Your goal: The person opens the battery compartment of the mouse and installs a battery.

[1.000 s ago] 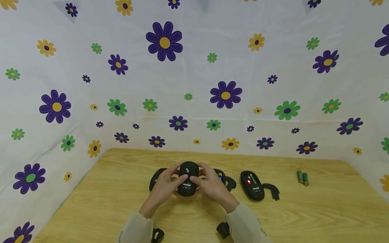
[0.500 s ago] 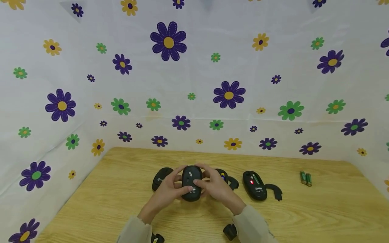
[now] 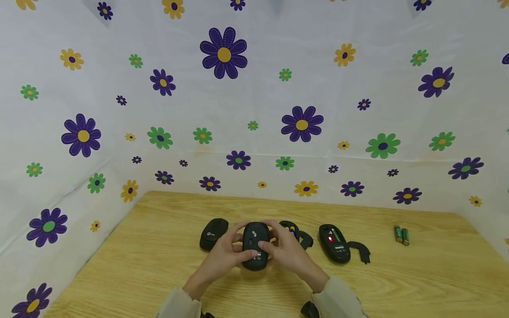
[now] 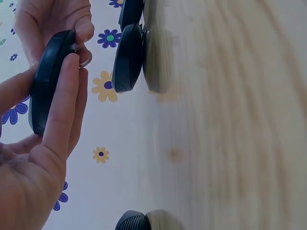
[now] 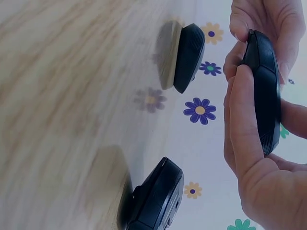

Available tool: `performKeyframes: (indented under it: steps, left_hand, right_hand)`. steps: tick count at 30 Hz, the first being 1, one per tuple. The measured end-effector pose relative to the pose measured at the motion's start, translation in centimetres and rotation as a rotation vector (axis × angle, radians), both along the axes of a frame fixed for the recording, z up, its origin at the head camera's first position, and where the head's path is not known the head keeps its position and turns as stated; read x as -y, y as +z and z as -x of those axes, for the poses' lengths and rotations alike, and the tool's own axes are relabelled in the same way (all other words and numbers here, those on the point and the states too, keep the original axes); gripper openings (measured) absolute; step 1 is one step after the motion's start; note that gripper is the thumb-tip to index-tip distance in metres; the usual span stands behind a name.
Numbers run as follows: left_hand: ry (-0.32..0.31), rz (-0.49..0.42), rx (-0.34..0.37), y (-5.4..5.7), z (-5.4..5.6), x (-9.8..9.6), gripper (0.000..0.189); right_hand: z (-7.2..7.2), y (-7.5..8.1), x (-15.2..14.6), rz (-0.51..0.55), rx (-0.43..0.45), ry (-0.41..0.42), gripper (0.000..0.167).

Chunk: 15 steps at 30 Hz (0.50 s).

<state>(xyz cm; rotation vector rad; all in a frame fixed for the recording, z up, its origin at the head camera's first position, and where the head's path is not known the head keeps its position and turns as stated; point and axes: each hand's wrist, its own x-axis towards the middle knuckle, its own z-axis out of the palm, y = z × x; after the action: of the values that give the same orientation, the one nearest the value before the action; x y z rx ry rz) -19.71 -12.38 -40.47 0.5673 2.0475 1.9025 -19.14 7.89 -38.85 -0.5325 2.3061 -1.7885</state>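
Both hands hold a black computer mouse [image 3: 254, 231] over the table, its underside with small labels turned up toward the head. The left hand [image 3: 222, 256] grips its left side, thumb on the lower part of the underside. From the other side the right hand [image 3: 284, 247] grips it, thumb near the middle. Seen edge-on in the left wrist view, the mouse [image 4: 44, 91] sits between thumb and fingers. In the right wrist view the fingers lie along the top shell of the mouse [image 5: 266, 96].
A second mouse [image 3: 214, 232] lies left of the hands. Behind the right hand, another mouse [image 3: 294, 230] is partly hidden, a loose cover [image 3: 305, 240] beside it. Farther right are an opened mouse [image 3: 334, 249] with a red light, its cover [image 3: 359, 251] and two green batteries [image 3: 398, 234].
The held mouse has come slightly nearer and to the right with both hands. The left thumb has slid lower on its underside. The view has shifted slightly.
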Motion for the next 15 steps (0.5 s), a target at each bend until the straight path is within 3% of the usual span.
performKeyframes:
  steps: [15]
  left_hand:
    - [0.022, 0.026, -0.021, 0.12, -0.48, -0.38, 0.073]
  right_hand:
    - [-0.51, -0.09, -0.06, -0.032, -0.066, -0.004, 0.046]
